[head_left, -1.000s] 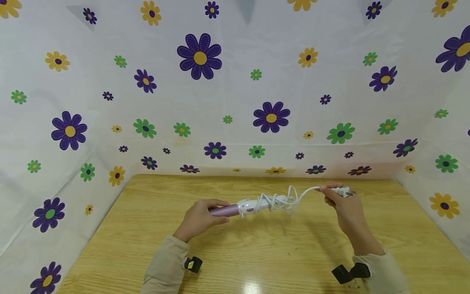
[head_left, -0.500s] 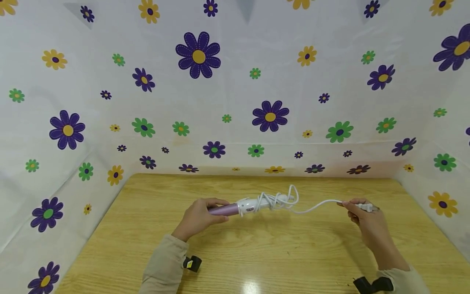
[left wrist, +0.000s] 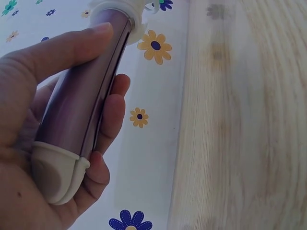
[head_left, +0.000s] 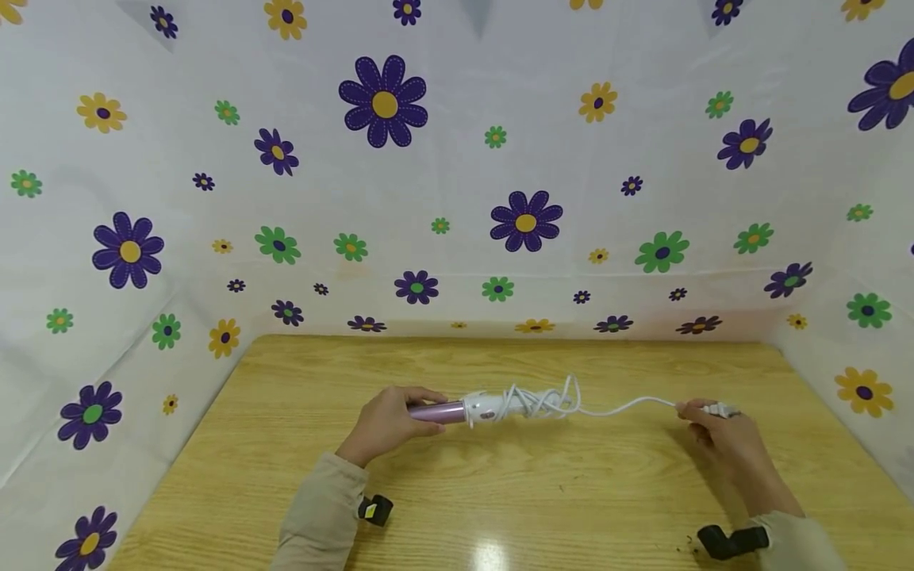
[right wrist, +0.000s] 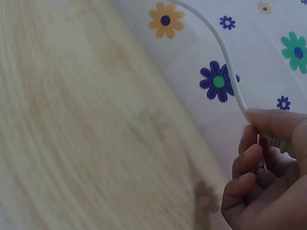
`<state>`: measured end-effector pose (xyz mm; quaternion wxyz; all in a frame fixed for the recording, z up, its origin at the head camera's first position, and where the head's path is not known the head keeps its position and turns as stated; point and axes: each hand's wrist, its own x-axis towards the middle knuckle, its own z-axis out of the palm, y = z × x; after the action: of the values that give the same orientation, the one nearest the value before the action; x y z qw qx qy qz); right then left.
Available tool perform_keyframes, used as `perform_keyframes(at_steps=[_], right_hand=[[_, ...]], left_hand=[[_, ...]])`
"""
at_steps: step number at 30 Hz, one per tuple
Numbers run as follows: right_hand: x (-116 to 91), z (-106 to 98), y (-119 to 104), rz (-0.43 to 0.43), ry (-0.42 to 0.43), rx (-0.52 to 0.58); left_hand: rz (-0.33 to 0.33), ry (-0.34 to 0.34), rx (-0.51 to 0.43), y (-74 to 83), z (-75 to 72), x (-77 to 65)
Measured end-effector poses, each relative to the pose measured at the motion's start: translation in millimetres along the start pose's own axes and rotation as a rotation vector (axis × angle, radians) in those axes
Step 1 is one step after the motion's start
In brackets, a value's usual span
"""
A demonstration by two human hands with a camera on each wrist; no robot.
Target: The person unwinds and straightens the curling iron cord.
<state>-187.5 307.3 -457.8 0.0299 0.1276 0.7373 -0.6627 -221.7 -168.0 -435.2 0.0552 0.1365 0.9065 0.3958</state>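
Gripping curling iron [head_left: 493, 408] by barrel [head_left: 441, 412] w/ L hand [head_left: 389, 424], fingers [left wrist: 113, 114] curled; R hand [head_left: 735, 448] pinches cord [right wrist: 227, 52] nr plug [head_left: 720, 410]. Iron's over surface [head_left: 557, 476], approx. mid. Prob. best: steady barrel, ease cord gently.

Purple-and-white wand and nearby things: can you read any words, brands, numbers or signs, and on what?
No readable text anywhere.
Wand: any marks too small to read.
Plug: any marks too small to read.
Yellow label on left wrist camera: too small to read.
Flowered wall covering: printed flowers, no lettering visible.
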Motion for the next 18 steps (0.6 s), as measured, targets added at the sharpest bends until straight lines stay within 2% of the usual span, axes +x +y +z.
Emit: perform_keyframes(at_steps=[3,6,10,15,18], right_hand=[[5,-4,4,0.03,-0.026,-0.144],[6,-10,9,0.018,-0.06,-0.259],[6,-17,11,-0.018,-0.092,-0.309],[3,-19,11,-0.032,-0.093,-0.362],[2,-20,11,-0.045,-0.091,-0.357]], left_hand=[[0.004,-0.005,-0.001,-2.5,-0.1,1.9],[0.004,-0.004,-0.007,-5.1,0.3,2.6],[-0.013,0.009,-0.016,-6.7,-0.7,2.3],[-0.031,0.011,-0.021,-7.6,-0.2,2.5],[-0.036,0.006,-0.028,-8.0,0.2,2.7]])
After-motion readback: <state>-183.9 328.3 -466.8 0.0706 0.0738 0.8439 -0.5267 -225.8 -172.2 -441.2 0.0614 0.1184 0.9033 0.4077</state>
